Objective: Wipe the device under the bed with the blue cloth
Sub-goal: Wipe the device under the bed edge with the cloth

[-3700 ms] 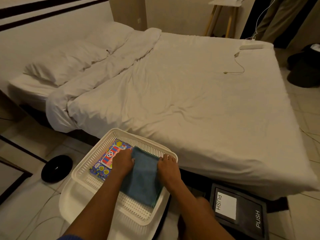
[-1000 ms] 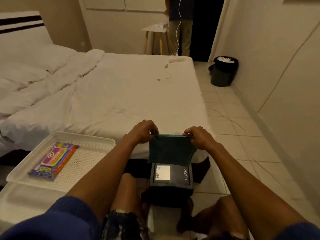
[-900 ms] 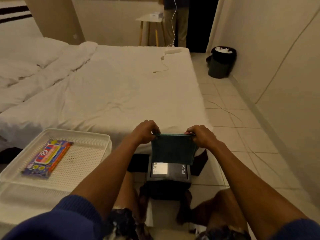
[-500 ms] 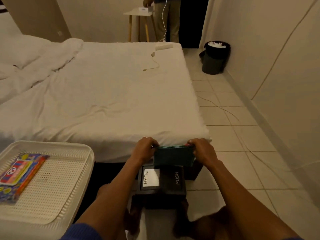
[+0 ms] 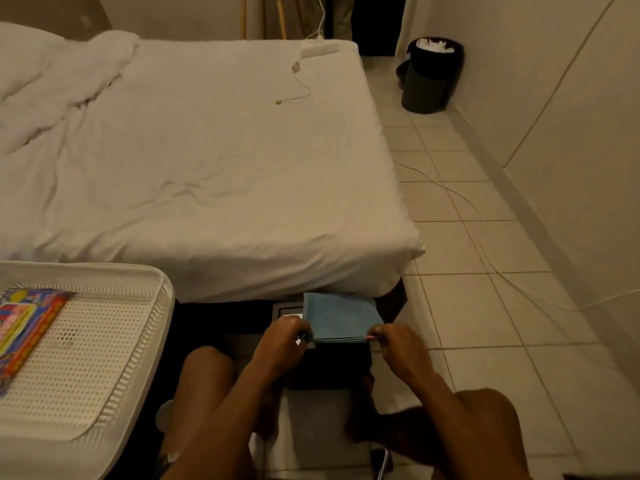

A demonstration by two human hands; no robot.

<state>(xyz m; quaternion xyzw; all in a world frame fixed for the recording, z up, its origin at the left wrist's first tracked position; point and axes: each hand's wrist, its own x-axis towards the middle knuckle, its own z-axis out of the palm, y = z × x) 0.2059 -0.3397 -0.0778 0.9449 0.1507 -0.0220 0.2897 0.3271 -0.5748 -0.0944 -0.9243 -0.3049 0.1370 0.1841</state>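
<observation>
The folded blue cloth [image 5: 341, 317] lies flat on top of the black device [image 5: 329, 367], which pokes out from under the foot corner of the bed [image 5: 207, 174]. My left hand [image 5: 282, 344] pinches the cloth's near left corner and my right hand [image 5: 398, 344] pinches its near right corner. The cloth covers most of the device's top; only a strip of the lid at the left and the dark front side show.
A white perforated tray [image 5: 104, 358] with a colourful packet [image 5: 24, 334] stands at my left. A black bin [image 5: 431, 74] stands by the right wall. Thin cables [image 5: 460, 199] run over the tiled floor. My knees frame the device.
My hands have lowered the cloth from hanging upright in front of the bed edge to lying flat on the device's top. The view has tilted down and moved closer.
</observation>
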